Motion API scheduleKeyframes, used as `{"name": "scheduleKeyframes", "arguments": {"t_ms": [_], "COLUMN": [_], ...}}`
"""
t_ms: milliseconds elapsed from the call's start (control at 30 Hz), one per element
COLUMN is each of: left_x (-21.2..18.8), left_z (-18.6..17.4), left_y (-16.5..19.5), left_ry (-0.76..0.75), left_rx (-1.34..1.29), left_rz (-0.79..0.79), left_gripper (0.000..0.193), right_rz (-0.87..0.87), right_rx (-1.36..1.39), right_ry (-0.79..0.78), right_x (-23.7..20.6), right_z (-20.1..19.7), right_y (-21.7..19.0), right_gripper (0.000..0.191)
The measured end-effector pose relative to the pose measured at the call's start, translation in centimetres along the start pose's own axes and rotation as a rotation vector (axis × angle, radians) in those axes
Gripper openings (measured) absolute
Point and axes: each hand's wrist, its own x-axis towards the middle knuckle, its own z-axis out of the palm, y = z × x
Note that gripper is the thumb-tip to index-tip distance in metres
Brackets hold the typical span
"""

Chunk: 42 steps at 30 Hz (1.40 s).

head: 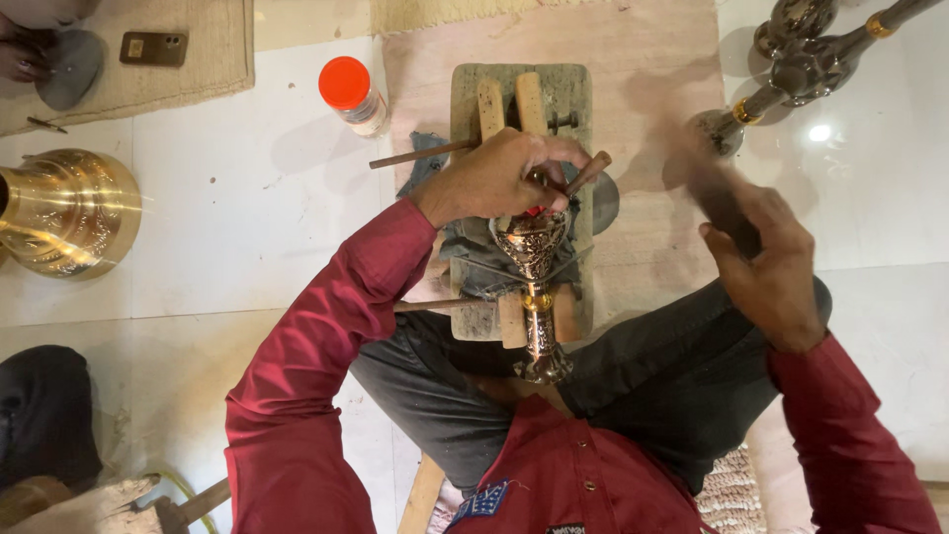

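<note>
Both our hands are busy over the wooden block (521, 119): our left hand (494, 178) closes around a thin chisel-like tool (585, 175) and presses on the rim of an engraved metal goblet (534, 272), which lies on the block with its foot toward our lap. Our right hand (766, 262) is raised to the side, gripping a blurred dark handle (714, 193), probably a hammer. Beside the block stands an orange-capped bottle (352, 95); a brass vessel (69, 210) sits far left.
</note>
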Motion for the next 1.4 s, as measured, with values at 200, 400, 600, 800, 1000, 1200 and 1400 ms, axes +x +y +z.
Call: {"name": "scheduleKeyframes", "arguments": {"t_ms": [200,400,600,800,1000,1200,1400], "left_x": [-0.2,-0.2,-0.9,-1.4,-1.4,-1.7,-1.8], "left_z": [0.1,0.4,0.0,-0.4,-0.3,-0.1,-0.1], "left_y": [-0.4,-0.5,-0.3,-0.2,-0.7,-0.8,-0.3], "left_ry": [0.052,0.054,0.039,0.028,0.019,0.053,0.035], "left_rx": [-0.003,-0.01,-0.01,-0.094,-0.044,-0.081,-0.094], "left_rz": [0.102,0.044,0.082,0.082,0.148,0.102,0.047], "left_gripper": [0.046,0.047,0.05,0.053,0.044,0.051,0.052], "right_rz": [0.359,0.154,0.071,-0.063,0.151,0.266,0.251], "right_rx": [0.458,0.463,-0.254,-0.374,0.423,0.359,0.26], "right_ry": [0.03,0.039,-0.087,-0.146,-0.004,0.048,0.102], "right_x": [1.1,1.0,-0.3,-0.6,1.0,1.4,0.7], "right_z": [-0.7,-0.2,0.4,1.2,0.1,-0.2,-0.3], "right_y": [-1.9,-1.4,0.0,-0.1,-2.1,-3.3,-1.7], "right_gripper": [0.063,0.06,0.063,0.065,0.065,0.065,0.052]}}
